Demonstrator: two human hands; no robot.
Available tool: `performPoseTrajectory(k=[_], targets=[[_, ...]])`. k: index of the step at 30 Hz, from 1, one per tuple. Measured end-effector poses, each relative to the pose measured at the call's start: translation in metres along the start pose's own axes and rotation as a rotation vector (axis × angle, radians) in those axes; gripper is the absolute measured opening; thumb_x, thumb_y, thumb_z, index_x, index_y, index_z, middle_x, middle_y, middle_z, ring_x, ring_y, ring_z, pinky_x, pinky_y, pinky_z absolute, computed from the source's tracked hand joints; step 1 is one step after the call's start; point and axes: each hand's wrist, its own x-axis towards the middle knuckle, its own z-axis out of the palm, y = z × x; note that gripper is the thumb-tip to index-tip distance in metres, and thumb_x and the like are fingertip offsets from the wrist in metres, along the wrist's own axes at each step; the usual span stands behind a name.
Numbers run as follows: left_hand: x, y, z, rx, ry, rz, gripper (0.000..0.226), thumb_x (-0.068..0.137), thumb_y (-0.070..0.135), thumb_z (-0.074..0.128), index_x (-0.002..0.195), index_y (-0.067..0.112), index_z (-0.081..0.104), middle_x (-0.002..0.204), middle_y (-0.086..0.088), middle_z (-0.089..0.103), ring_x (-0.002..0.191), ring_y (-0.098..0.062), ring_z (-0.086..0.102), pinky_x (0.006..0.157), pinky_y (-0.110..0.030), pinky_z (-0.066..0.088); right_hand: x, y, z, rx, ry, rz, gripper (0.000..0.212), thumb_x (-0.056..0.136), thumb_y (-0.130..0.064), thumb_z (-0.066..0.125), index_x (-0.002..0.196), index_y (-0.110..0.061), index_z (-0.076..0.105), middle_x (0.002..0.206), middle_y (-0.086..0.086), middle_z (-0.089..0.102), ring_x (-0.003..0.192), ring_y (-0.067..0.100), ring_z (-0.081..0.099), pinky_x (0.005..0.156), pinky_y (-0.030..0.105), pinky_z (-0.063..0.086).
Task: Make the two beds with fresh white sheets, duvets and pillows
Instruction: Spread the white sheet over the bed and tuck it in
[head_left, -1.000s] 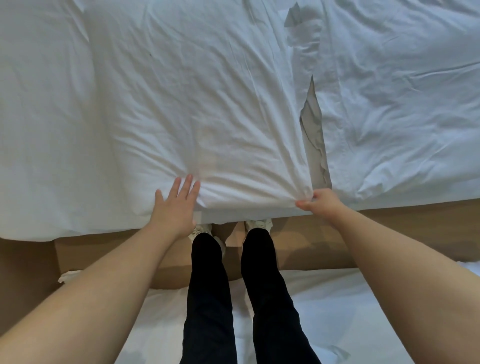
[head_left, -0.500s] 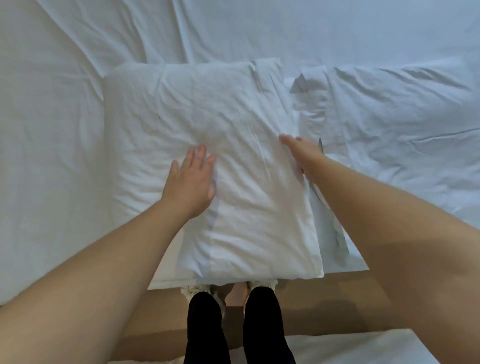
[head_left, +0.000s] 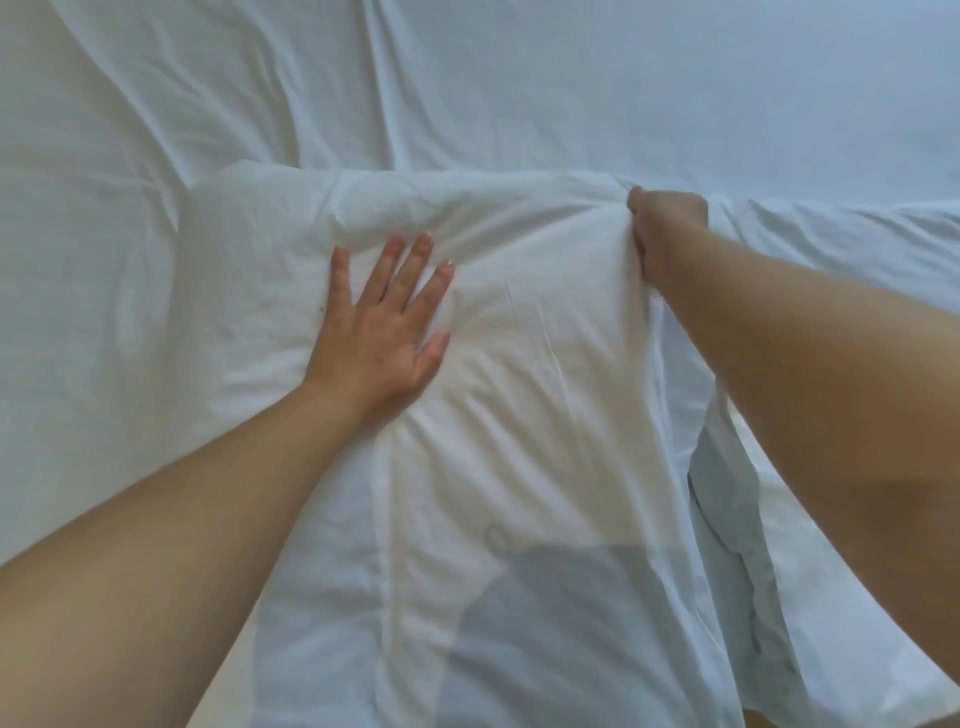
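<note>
Pillow (head_left: 519, 415) in a white case lies lengthwise on the bed's fitted sheet (head_left: 519, 78), its far end pointing away from the person. The left hand (head_left: 382, 332) rests flat on the pillow's upper left part, grip spread wide with fingers (head_left: 421, 249) straight. This looks meant to pin the filling down while the other side is worked. The right hand (head_left: 665, 228) has its grip pressed tight into a fist, pinching the case at the far right corner, probably to seat the filling in that corner or tug the fabric square.

A second pillow (head_left: 857, 234) sits just beside the first on the right, and a loose flap of case (head_left: 727, 493) hangs between them. The right forearm (head_left: 805, 389) covers much of that neighbour, so whether the two touch cannot be told. The right fingertips are buried in cloth behind the knuckles. The pillow's near end runs under a dark shadow and out of the bottom edge. White on white makes its left border hard to trace, and no bed edge shows.
</note>
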Motion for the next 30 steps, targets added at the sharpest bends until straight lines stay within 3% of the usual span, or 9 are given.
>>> performPoseTrajectory(k=[3, 6, 8, 10, 13, 16, 18, 23, 30], targets=[[0.001, -0.006, 0.021, -0.007, -0.01, -0.043, 0.069, 0.093, 0.05, 0.015, 0.155, 0.021, 0.015, 0.164, -0.004, 0.004, 0.15, -0.022, 0.001, 0.116, -0.061, -0.001, 0.019, 0.01, 0.006, -0.066, 0.095, -0.084, 0.039, 0.097, -0.029, 0.048, 0.128, -0.007, 0.059, 0.126, 0.01, 0.063, 0.106, 0.022, 0.059, 0.085, 0.029, 0.043], [-0.001, -0.011, 0.029, -0.012, -0.009, -0.07, 0.069, 0.092, 0.051, 0.013, 0.155, 0.023, 0.012, 0.164, -0.004, 0.002, 0.15, -0.021, -0.002, 0.116, -0.06, -0.004, 0.016, 0.012, 0.02, -0.154, 0.095, -0.141, 0.026, 0.086, -0.03, 0.056, 0.1, -0.013, 0.069, 0.098, 0.006, 0.068, 0.098, 0.025, 0.064, 0.089, 0.032, 0.051], [-0.001, -0.013, 0.03, -0.013, -0.026, -0.107, 0.067, 0.094, 0.053, 0.012, 0.155, 0.025, 0.005, 0.163, -0.004, -0.005, 0.15, -0.021, -0.008, 0.116, -0.06, -0.006, 0.02, 0.01, 0.019, -0.242, 0.134, -0.168, 0.013, 0.083, -0.026, 0.055, 0.084, -0.017, 0.064, 0.089, 0.004, 0.065, 0.092, 0.025, 0.063, 0.085, 0.032, 0.052], [-0.005, -0.009, 0.033, -0.034, -0.048, -0.196, 0.068, 0.095, 0.054, 0.013, 0.155, 0.026, 0.0, 0.163, -0.004, -0.011, 0.149, -0.022, -0.014, 0.115, -0.061, -0.007, 0.017, 0.018, 0.016, -0.369, 0.183, -0.223, 0.022, 0.089, -0.028, 0.049, 0.103, -0.017, 0.063, 0.106, 0.006, 0.065, 0.1, 0.026, 0.06, 0.089, 0.032, 0.048], [-0.024, 0.017, 0.037, -0.143, -0.073, -0.297, 0.073, 0.093, 0.056, 0.012, 0.156, 0.02, 0.003, 0.163, -0.009, -0.008, 0.149, -0.028, -0.01, 0.114, -0.062, -0.006, -0.01, 0.052, 0.004, -0.756, 0.133, -0.445, 0.041, 0.095, -0.033, 0.043, 0.132, -0.015, 0.049, 0.138, 0.011, 0.048, 0.125, 0.031, 0.045, 0.107, 0.041, 0.033], [-0.054, 0.06, 0.033, -0.243, -0.088, -0.177, 0.074, 0.091, 0.056, 0.018, 0.155, 0.018, 0.012, 0.163, -0.009, 0.001, 0.15, -0.029, -0.001, 0.114, -0.065, 0.003, -0.043, 0.08, -0.039, -1.014, 0.054, -0.743, 0.048, 0.096, -0.027, 0.047, 0.143, -0.019, 0.04, 0.155, 0.006, 0.031, 0.141, 0.03, 0.029, 0.112, 0.046, 0.025], [-0.073, 0.088, 0.026, -0.276, -0.088, -0.084, 0.073, 0.09, 0.053, 0.027, 0.153, 0.017, 0.022, 0.162, -0.01, 0.01, 0.149, -0.03, 0.009, 0.112, -0.067, 0.013, -0.061, 0.098, -0.076, -1.109, 0.039, -0.735, 0.055, 0.098, -0.026, 0.045, 0.15, -0.024, 0.029, 0.163, 0.002, 0.015, 0.149, 0.025, 0.013, 0.116, 0.052, 0.017], [-0.089, 0.155, -0.004, -0.283, -0.078, 0.044, 0.072, 0.088, 0.052, 0.032, 0.151, 0.019, 0.029, 0.161, -0.013, 0.016, 0.148, -0.032, 0.016, 0.108, -0.067, 0.018, -0.085, 0.141, -0.164, -1.302, 0.024, -0.419, 0.061, 0.1, -0.04, 0.031, 0.156, -0.034, 0.007, 0.164, -0.006, -0.01, 0.15, 0.023, -0.011, 0.113, 0.069, 0.005], [0.007, 0.199, 0.01, 0.014, -0.074, 0.21, 0.065, 0.09, 0.047, 0.026, 0.149, 0.021, 0.035, 0.158, -0.006, 0.029, 0.146, -0.031, 0.023, 0.108, -0.071, 0.01, -0.02, 0.153, -0.146, -1.32, 0.025, -0.587, 0.065, 0.097, -0.048, 0.026, 0.155, -0.036, -0.001, 0.163, -0.006, -0.015, 0.149, 0.027, -0.018, 0.109, 0.073, -0.003]])
